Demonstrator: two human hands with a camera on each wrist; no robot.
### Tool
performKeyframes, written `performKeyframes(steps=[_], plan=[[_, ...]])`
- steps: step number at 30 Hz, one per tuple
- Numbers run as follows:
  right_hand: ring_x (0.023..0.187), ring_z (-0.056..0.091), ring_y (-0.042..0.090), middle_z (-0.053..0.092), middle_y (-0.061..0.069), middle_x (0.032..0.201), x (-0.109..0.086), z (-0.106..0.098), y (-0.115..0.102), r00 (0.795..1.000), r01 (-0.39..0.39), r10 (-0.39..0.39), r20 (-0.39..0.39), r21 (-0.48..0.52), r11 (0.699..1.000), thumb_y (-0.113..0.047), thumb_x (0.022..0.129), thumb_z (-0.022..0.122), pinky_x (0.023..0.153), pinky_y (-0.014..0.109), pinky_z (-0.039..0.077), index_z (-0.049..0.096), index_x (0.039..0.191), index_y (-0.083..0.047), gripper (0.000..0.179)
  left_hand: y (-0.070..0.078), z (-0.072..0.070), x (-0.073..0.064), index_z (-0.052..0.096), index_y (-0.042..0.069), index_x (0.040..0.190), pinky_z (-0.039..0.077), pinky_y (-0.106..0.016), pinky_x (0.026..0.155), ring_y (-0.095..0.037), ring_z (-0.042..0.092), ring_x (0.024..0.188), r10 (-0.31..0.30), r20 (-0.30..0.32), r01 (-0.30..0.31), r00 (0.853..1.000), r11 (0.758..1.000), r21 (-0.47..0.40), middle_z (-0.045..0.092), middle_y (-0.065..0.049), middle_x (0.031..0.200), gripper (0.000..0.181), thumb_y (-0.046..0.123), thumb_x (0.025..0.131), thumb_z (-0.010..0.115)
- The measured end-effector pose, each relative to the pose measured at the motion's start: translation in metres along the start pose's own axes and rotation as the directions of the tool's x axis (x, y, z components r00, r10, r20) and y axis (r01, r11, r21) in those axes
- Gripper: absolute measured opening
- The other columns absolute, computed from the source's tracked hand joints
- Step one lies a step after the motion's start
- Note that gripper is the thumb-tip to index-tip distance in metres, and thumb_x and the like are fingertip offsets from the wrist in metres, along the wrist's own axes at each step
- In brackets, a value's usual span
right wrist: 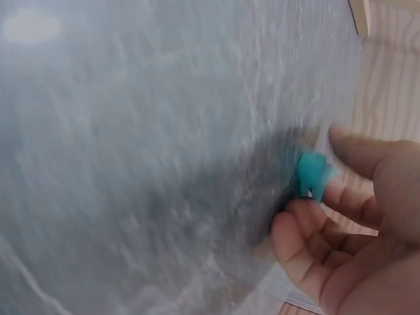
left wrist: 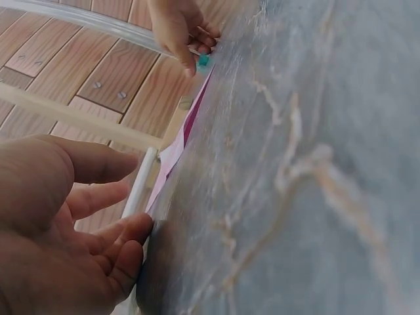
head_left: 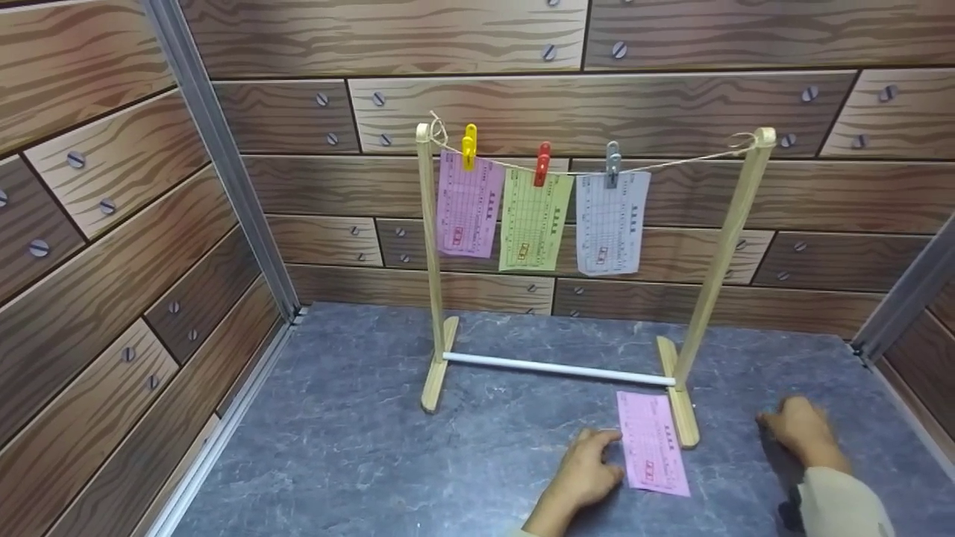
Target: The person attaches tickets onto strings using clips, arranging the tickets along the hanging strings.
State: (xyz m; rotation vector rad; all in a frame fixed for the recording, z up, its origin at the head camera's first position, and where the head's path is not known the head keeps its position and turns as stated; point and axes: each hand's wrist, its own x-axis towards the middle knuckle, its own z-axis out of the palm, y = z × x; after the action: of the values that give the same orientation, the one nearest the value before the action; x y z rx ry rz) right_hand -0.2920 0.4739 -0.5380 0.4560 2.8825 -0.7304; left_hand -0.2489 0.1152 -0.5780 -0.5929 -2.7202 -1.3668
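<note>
A pink printed slip (head_left: 653,444) lies on the table, its edge lifting in the left wrist view. My left hand (head_left: 586,470) is at its left edge, fingers loosely bent and thumb apart, a fingertip by the paper. Off to the right, my right hand (head_left: 802,429) has curled fingers. Its right wrist view shows a teal clothespin (right wrist: 311,174) between thumb and fingers, just above the surface; the head view hides it. Pink (head_left: 468,209), green (head_left: 536,220) and white (head_left: 612,224) slips hang from a string by yellow (head_left: 469,147), red (head_left: 542,164) and grey (head_left: 612,164) clothespins.
The string is tied between two wooden posts (head_left: 727,253), joined low down by a white rod (head_left: 559,368). The right foot (head_left: 683,418) of the stand is beside the slip on the table (head_left: 336,462). Wood-patterned walls (head_left: 477,112) enclose the back and sides.
</note>
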Motion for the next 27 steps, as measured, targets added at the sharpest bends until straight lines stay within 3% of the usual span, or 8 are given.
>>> performKeyframes(steps=[3,5,8,12,14,17,22,27], plan=[[0.07,0.06,0.022,0.06,0.012,0.081,-0.007,0.006,-0.002,0.998,0.004,0.01,-0.06,0.223,0.975,-0.021,0.096,0.06,0.063,0.04,0.054,0.058,0.1,0.011,0.032,0.002,0.0,-0.002,0.072,0.014,0.122,0.047,-0.028,0.089,-0.011,0.057,0.1,-0.017,-0.002,0.017,1.0,1.0,0.018,0.062,0.005,0.105,0.049,0.011,0.073,0.076],[0.067,0.062,0.016,0.061,0.006,0.083,-0.013,0.01,-0.005,0.996,-0.001,0.041,-0.08,0.452,0.892,-0.019,0.097,0.061,0.062,0.035,0.057,0.053,0.12,0.014,0.041,0.004,0.001,-0.004,0.072,0.014,0.121,0.047,-0.029,0.092,-0.015,0.058,0.106,-0.036,-0.009,0.036,0.999,0.999,0.037,0.062,0.004,0.108,0.047,0.013,0.074,0.077],[0.072,0.066,0.01,0.063,-0.004,0.088,-0.027,0.015,-0.007,0.993,-0.01,0.097,-0.07,0.759,0.65,-0.017,0.097,0.066,0.068,0.033,0.06,0.04,0.14,0.012,0.058,0.011,0.005,-0.004,0.073,0.013,0.119,0.048,-0.031,0.09,-0.018,0.059,0.104,-0.06,-0.035,0.063,0.998,0.994,0.086,0.062,0.002,0.107,0.045,0.022,0.076,0.081],[0.076,0.067,0.007,0.066,-0.013,0.083,-0.049,0.023,-0.003,0.994,-0.03,0.112,-0.009,0.937,0.347,-0.018,0.094,0.072,0.074,0.03,0.059,0.071,0.11,-0.015,0.016,0.022,0.015,0.001,0.071,0.01,0.114,0.049,-0.034,0.081,-0.019,0.059,0.094,-0.097,-0.098,0.119,0.99,0.96,0.254,0.058,-0.001,0.099,0.054,0.044,0.074,0.085],[0.076,0.067,0.01,0.068,-0.008,0.083,-0.06,0.03,0.004,0.998,-0.021,0.056,0.009,0.975,0.219,-0.016,0.097,0.069,0.073,0.031,0.059,0.072,0.09,-0.025,0.012,0.027,0.021,0.005,0.071,0.01,0.111,0.049,-0.035,0.077,-0.019,0.059,0.091,-0.123,-0.133,0.164,0.984,0.917,0.364,0.056,-0.002,0.096,0.062,0.055,0.07,0.085],[0.078,0.067,0.014,0.068,-0.004,0.085,-0.07,0.04,0.015,0.998,-0.05,-0.044,0.054,0.995,0.089,-0.015,0.102,0.06,0.075,0.034,0.059,0.074,0.087,-0.026,0.024,0.033,0.029,0.01,0.069,0.01,0.109,0.049,-0.035,0.075,-0.019,0.058,0.091,-0.152,-0.163,0.215,0.975,0.837,0.503,0.056,-0.003,0.093,0.071,0.063,0.064,0.085],[0.086,0.066,0.014,0.065,-0.007,0.095,-0.072,0.046,0.027,0.987,-0.152,-0.051,0.153,0.988,0.023,-0.021,0.102,0.061,0.081,0.036,0.057,0.073,0.087,-0.031,0.022,0.035,0.033,0.012,0.07,0.009,0.106,0.05,-0.033,0.072,-0.018,0.057,0.086,-0.132,-0.17,0.21,0.976,0.767,0.607,0.059,-0.003,0.09,0.061,0.049,0.065,0.089],[0.091,0.064,0.014,0.062,-0.008,0.099,-0.07,0.049,0.032,0.976,-0.215,-0.043,0.214,0.977,-0.02,-0.023,0.101,0.063,0.088,0.038,0.055,0.072,0.086,-0.032,0.02,0.029,0.025,0.009,0.071,0.008,0.106,0.053,-0.032,0.071,-0.021,0.059,0.08,-0.089,-0.171,0.168,0.981,0.831,0.53,0.055,-0.006,0.089,0.046,0.019,0.064,0.087]])
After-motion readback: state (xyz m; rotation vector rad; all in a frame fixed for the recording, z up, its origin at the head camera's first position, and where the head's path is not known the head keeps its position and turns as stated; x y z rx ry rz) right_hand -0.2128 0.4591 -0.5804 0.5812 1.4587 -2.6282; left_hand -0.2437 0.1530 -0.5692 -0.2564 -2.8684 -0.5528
